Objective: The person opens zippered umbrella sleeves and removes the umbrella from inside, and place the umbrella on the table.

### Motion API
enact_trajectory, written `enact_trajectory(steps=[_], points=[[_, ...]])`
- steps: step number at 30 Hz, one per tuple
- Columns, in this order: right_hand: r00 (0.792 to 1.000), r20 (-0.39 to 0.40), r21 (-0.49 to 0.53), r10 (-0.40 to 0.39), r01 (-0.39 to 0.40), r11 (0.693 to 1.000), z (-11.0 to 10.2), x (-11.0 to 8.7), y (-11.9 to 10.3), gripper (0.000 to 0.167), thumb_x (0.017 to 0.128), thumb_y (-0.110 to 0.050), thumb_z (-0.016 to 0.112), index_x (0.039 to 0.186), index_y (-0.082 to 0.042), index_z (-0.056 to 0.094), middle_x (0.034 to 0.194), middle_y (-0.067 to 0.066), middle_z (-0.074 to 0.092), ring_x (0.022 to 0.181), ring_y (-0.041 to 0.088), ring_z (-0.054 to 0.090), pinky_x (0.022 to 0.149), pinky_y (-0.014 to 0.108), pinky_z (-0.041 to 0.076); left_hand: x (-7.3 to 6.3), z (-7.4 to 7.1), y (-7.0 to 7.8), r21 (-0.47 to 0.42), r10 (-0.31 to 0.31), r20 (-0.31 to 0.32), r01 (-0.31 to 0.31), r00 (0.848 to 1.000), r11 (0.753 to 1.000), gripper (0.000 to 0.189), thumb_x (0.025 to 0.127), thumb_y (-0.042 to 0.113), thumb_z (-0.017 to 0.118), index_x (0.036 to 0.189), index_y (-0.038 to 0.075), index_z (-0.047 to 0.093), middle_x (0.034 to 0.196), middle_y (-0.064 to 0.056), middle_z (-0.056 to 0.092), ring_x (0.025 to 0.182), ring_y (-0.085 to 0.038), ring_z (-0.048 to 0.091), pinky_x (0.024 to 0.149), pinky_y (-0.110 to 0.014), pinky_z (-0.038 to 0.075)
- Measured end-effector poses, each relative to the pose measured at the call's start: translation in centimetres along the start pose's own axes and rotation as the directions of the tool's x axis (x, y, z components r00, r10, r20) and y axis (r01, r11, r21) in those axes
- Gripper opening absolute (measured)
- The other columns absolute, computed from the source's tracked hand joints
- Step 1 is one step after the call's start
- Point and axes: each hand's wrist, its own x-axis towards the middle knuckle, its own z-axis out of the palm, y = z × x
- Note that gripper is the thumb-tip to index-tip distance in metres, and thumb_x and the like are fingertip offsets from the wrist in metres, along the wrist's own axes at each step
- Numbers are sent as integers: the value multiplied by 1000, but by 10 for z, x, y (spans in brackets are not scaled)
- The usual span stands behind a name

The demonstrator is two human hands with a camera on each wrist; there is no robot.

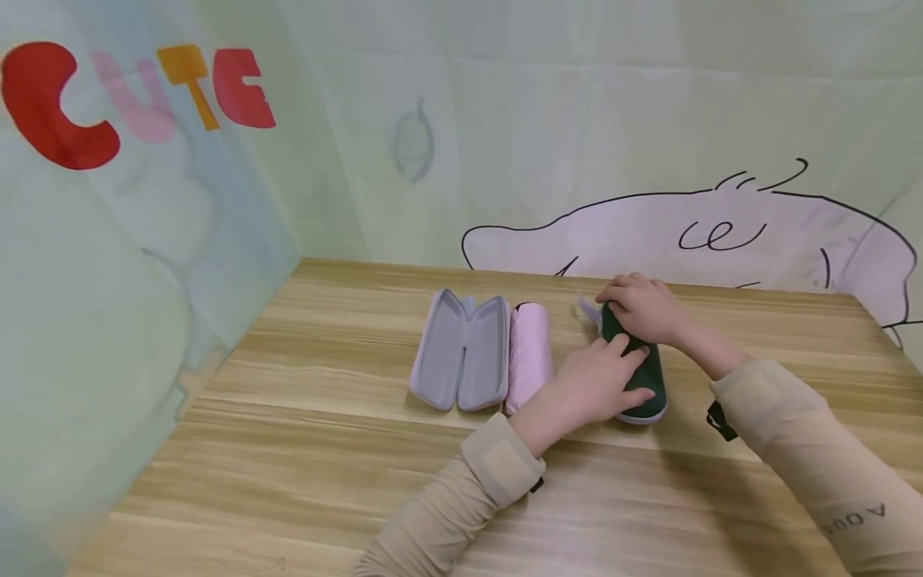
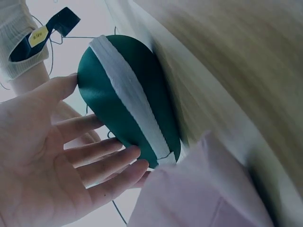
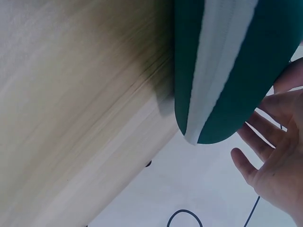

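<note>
A dark green zip case (image 1: pixel 652 385), long and rounded at its ends, lies on the wooden table with a pale zip band (image 2: pixel 130 90) along its side. My left hand (image 1: pixel 594 377) rests across its near half, fingers fairly straight and spread over the top. Over the far end lies my right hand (image 1: pixel 642 308), its fingertips reaching the case's far edge. Beside that end, a pale lavender tab (image 1: pixel 589 309) sticks out to the left. The right wrist view shows the right fingers (image 3: pixel 262 135) lightly bent along the green side. The case's contents are hidden.
Left of the green case lies a pink soft bundle (image 1: pixel 530 344), rolled into a cylinder. Touching it, a pink case (image 1: pixel 436 349) lies spread wide with its grey lining up. A printed cloth backdrop (image 1: pixel 577 120) stands behind the table (image 1: pixel 324 465).
</note>
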Motion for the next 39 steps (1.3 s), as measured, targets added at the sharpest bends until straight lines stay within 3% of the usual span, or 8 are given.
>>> enact_trajectory(steps=[9, 14, 30, 39], points=[[999, 40, -14, 7, -6, 1000, 2, 5, 3, 30, 96, -4, 43, 115, -1, 67, 119, 20, 62, 116, 42, 53, 94, 65, 39, -1, 3, 6, 27, -6, -48, 8, 999, 1000, 61, 95, 62, 39, 146, 29, 40, 145, 4, 43, 117, -16, 55, 84, -28, 55], [997, 68, -18, 33, -32, 999, 5, 8, 8, 30, 97, -6, 44, 117, -1, 66, 119, 20, 62, 116, 42, 53, 94, 65, 38, 1, 4, 9, 34, -17, -32, 18, 999, 999, 61, 94, 63, 38, 146, 31, 40, 145, 5, 42, 116, -16, 55, 86, -29, 54], [995, 94, 2, 14, -15, 1000, 7, 18, 16, 26, 96, -11, 52, 114, 1, 67, 113, 21, 64, 109, 41, 56, 88, 66, 41, 4, 2, 17, 39, -38, -16, 39, 999, 998, 58, 93, 62, 42, 143, 33, 43, 144, 9, 41, 120, -17, 52, 83, -30, 55], [995, 103, -58, -2, 8, 998, 6, 28, 21, 24, 94, -9, 54, 110, 0, 68, 107, 20, 65, 100, 40, 59, 80, 62, 46, 8, -2, 23, 27, -57, -4, 57, 998, 998, 55, 91, 64, 47, 138, 36, 48, 141, 13, 41, 116, -16, 52, 81, -30, 54]])
